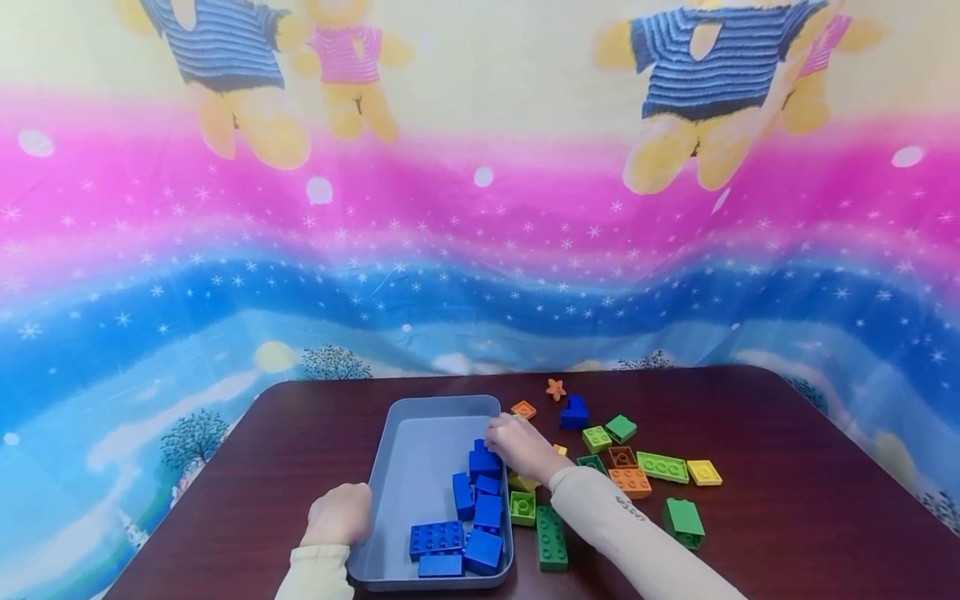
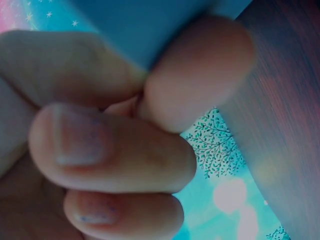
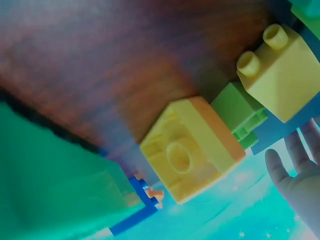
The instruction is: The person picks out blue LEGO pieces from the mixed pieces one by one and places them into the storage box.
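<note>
A grey-blue tray (image 1: pixel 420 492) lies on the table with several blue bricks (image 1: pixel 487 510) along its right and near sides. My left hand (image 1: pixel 340 514) grips the tray's left rim. In the left wrist view, its thumb and curled fingers (image 2: pixel 115 150) pinch the tray's edge (image 2: pixel 145 30). Over the tray's right side, toward the far corner, is my right hand (image 1: pixel 522 447), fingertips right at a blue brick (image 1: pixel 483 461). The back of the hand hides most of its fingers, and I cannot tell whether they hold a brick.
Right of the tray lie green, orange and yellow bricks, among them a long green brick (image 1: pixel 551 537), a tall green block (image 1: pixel 683 523) and a yellow brick (image 1: pixel 704 472). Farther back are a blue brick (image 1: pixel 574 413) and an orange flower piece (image 1: pixel 555 389). A printed cloth (image 1: pixel 480 250) hangs behind the table.
</note>
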The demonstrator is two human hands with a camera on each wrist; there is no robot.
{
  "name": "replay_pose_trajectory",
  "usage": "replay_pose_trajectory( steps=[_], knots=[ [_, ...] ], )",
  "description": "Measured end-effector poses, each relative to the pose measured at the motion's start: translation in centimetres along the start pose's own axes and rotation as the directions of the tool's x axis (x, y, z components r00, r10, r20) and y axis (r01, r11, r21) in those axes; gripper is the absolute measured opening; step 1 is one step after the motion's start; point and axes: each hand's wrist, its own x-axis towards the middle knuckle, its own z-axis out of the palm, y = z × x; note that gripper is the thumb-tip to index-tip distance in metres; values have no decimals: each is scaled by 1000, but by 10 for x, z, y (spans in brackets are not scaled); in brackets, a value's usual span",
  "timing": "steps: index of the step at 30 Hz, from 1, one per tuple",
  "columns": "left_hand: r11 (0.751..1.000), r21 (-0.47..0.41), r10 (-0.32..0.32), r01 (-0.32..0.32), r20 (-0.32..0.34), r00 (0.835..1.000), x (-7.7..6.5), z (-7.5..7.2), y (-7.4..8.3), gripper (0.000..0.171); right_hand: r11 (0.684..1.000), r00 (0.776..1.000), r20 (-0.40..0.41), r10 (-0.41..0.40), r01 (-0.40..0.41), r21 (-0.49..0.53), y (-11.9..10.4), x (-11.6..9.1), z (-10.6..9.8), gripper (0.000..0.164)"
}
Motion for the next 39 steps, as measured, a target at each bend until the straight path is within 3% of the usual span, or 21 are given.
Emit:
replay_pose_trajectory(
  steps=[7,13,18,23,30,39],
  knots=[
    [1000,-17,-3,4,20,1000,-1,3,-1,22,1000,999,-38,-9,9,8,4,-5,4,5],
    [1000,-13,5,-5,21,1000,-2,5,-1,22,995,989,-110,97,-98,-5,14,-10,2,5],
    [1000,-6,5,-5,6,1000,-2,5,-2,22,978,960,-223,170,-192,-77,25,-14,-4,5],
    [1000,1,5,-5,-5,1000,-2,4,-1,22,943,912,-306,271,-316,-106,36,-15,-15,5],
    [1000,1,7,-7,-12,1000,-2,3,-1,21,884,882,-229,411,-447,-138,47,-20,-22,5],
    [1000,-7,1,-1,1,1000,-3,2,1,23,841,858,-96,505,-514,-167,54,-30,-20,29]
  ],
)
